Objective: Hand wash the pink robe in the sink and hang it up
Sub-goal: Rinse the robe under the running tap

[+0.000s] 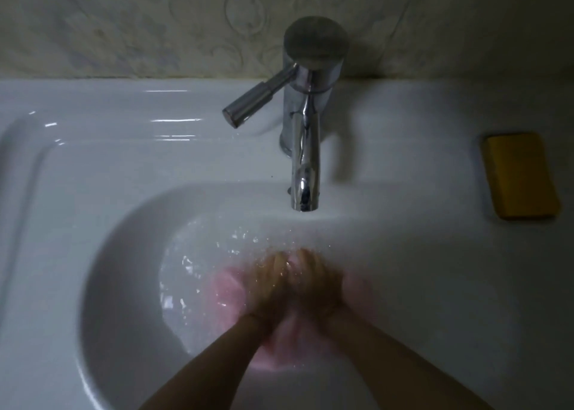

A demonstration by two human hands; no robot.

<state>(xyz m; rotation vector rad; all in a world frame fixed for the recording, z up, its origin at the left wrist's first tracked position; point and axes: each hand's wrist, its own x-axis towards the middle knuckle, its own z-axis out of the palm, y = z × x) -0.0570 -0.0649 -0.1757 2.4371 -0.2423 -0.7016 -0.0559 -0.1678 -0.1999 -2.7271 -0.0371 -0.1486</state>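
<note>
The pink robe (228,288) lies as a soft, wet, bunched mass low in the bowl of the glossy white ceramic sink (124,161), in shallow rippling water (189,260). Both hands rest on top of it, side by side and touching, the left hand (267,285) and right hand (316,285) blurred; pink cloth shows to either side and beneath the wrists. Whether the fingers curl into the cloth I cannot tell.

A polished chrome faucet (306,148) with a cylindrical body and a rod-shaped lever (257,102) stands behind the bowl. A yellow rectangular block (520,176) sits on the sink's flat right ledge. The wall (124,21) behind is pale with an embossed swirling pattern; the light is dim.
</note>
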